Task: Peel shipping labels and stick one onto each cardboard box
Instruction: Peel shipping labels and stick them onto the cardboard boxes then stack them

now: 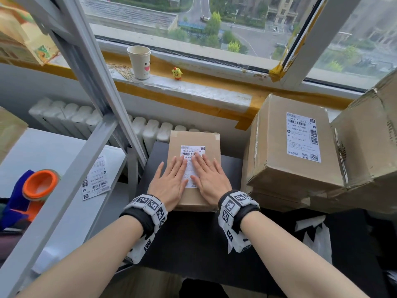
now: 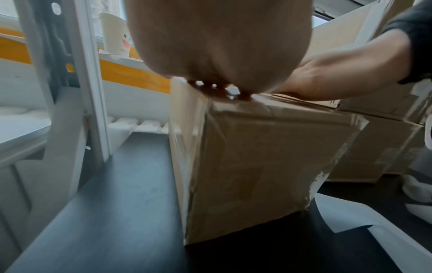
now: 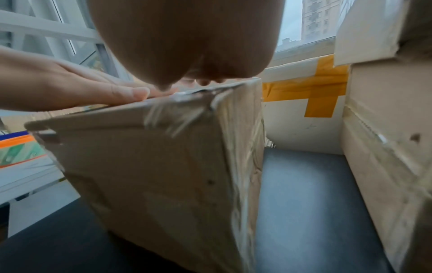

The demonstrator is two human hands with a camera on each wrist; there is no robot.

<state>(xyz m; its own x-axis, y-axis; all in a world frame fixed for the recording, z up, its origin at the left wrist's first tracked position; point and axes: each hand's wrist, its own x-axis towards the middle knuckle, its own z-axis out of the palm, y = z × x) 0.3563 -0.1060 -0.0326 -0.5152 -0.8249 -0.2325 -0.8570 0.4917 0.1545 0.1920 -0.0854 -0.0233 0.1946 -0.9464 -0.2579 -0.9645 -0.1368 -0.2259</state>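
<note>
Head view shows me both hands lying flat on the small cardboard box [image 1: 194,168], which stands on the dark table [image 1: 193,244]. My left hand [image 1: 169,181] and my right hand [image 1: 209,179] are side by side, palms down, with straight fingers a little spread; nothing is gripped. Under the fingertips of both hands lies the white shipping label [image 1: 192,157], and its upper part with the barcode shows just beyond the fingertips. The lower part of it is visible between the two hands. From the left wrist view I see the fingertips [image 2: 219,90] touching the top edge of the box. To the right of my right-hand fingers stands a bigger cardboard box [image 1: 290,147] with its own label [image 1: 304,136]. Far to the left of my left-hand fingers, a loose label sheet [image 1: 96,179] lies on the white shelf [image 1: 53,151].
</note>
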